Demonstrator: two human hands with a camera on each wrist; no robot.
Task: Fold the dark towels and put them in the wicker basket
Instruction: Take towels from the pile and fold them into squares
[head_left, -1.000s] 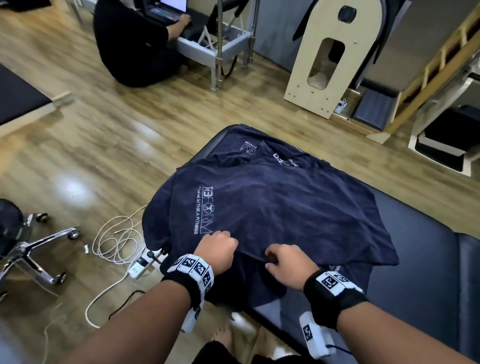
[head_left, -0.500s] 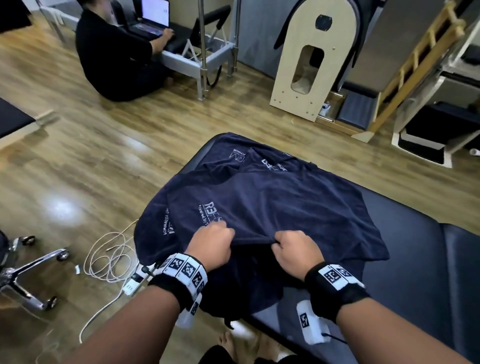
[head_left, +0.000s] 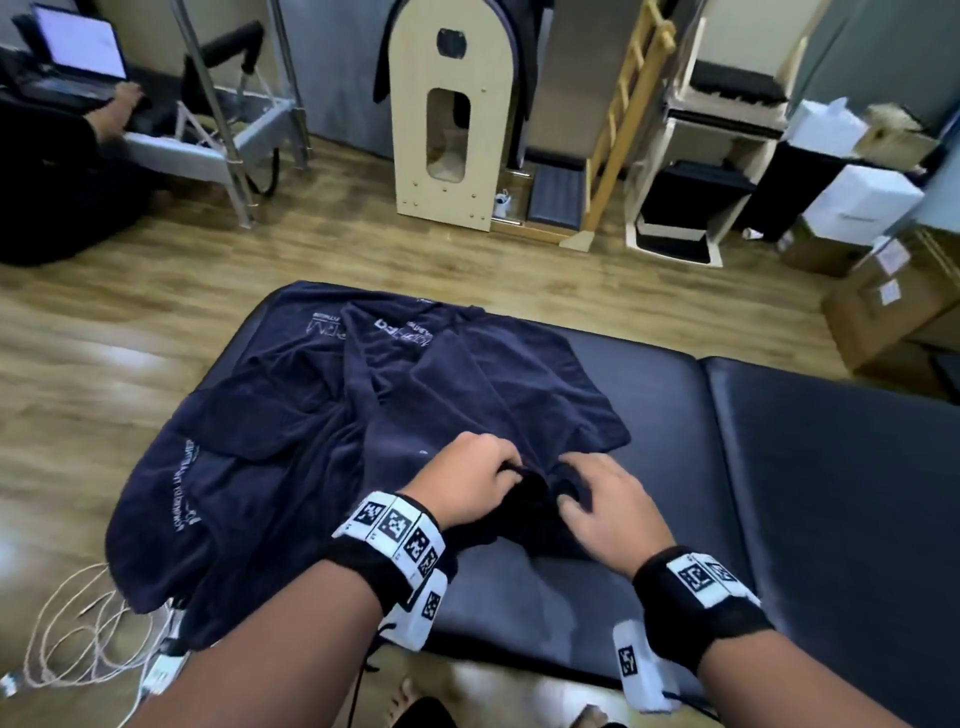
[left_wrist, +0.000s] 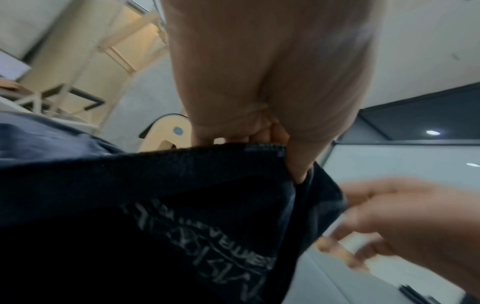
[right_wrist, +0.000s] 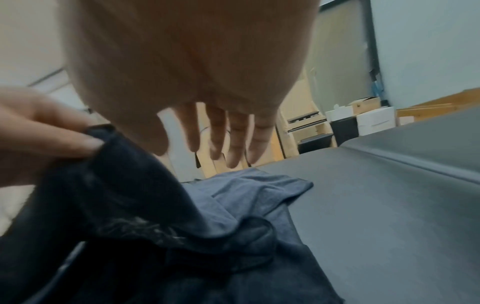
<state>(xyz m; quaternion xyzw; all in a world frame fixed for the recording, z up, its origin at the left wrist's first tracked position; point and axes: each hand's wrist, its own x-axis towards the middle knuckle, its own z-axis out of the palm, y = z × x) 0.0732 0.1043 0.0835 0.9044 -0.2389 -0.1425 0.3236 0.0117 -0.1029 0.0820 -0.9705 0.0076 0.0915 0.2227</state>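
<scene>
Towels (head_left: 322, 447), dark navy with pale lettering, lie heaped on the near-left end of the black padded bench (head_left: 810, 467), one edge spilling off its left side toward the white cable (head_left: 78, 639) on the floor. Nearest the bench's front edge, the left hand (head_left: 462, 488) comes in palm down with its fingers curled, pinching a hemmed towel edge (left_wrist: 233, 152) and lifting it off the pad. Just right of it, the right hand (head_left: 608, 509) hovers over the same bunched fold, fingers spread and relaxed (right_wrist: 233, 139), gripping nothing. Beyond the hands the heap's long axis runs diagonally toward the bench's far-left corner. Past the bench stands an arched wooden frame (head_left: 452, 119).
</scene>
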